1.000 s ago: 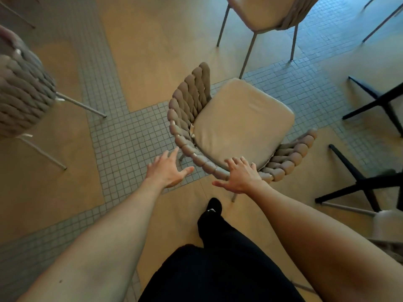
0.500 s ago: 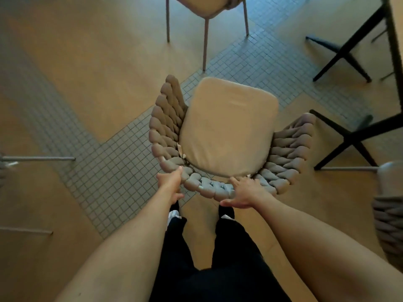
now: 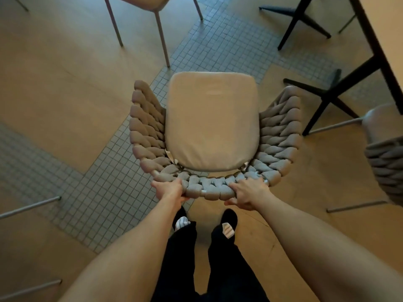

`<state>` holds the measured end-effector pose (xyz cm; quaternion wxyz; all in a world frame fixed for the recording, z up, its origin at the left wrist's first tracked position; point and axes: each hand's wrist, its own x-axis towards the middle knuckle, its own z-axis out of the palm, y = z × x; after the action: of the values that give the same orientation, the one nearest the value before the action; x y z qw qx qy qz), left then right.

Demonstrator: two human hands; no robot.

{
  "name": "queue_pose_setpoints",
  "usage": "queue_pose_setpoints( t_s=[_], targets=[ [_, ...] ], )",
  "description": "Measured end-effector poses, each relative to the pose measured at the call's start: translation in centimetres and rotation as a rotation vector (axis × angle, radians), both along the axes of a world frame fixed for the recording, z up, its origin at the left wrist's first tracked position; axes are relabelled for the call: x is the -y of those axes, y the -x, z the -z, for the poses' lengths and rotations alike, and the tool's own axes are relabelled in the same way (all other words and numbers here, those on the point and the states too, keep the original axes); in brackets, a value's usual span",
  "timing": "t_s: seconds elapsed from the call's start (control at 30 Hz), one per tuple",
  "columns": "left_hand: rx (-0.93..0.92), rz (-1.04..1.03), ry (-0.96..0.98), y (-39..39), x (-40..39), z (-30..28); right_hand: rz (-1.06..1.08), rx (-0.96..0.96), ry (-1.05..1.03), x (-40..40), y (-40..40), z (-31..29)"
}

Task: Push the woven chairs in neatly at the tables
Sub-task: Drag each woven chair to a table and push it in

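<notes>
Left hand (image 3: 169, 191) fingers curled over the top rail of the woven chair (image 3: 212, 136), left of centre; thumb side gripped the rail. Right hand (image 3: 247, 192) fingers draped over the same rail right of centre, thumb under. Both gripped the backrest. Chair stood on the floor straight ahead, seat cushion (image 3: 212, 120) long axis running away from the person, front edge pointed toward the top of view, slightly right of the mosaic tile strip (image 3: 104, 192). Black table base (image 3: 327, 97) just beside chair's right arm; table edge (image 3: 379, 51) upper right. Second woven chair (image 3: 386, 153) at right edge.
</notes>
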<state>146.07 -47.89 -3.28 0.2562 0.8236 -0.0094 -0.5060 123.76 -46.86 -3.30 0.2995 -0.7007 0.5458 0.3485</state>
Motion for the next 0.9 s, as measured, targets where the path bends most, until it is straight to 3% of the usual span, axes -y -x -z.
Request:
queue_pose_setpoints(
  t_s=[0.33,0.63,0.9],
  targets=[
    [0.075,0.147,0.008,-5.4,3.4,-0.2,0.239,0.067,-0.021,-1.3,-6.5,0.1],
    [0.033,0.322,0.053,-9.1,9.1,0.0,0.451,0.096,-0.040,-0.4,-12.0,-0.1],
    [0.052,0.427,0.067,-9.9,11.5,0.4,0.498,0.103,-0.023,0.6,-13.3,-0.3]
  ],
)
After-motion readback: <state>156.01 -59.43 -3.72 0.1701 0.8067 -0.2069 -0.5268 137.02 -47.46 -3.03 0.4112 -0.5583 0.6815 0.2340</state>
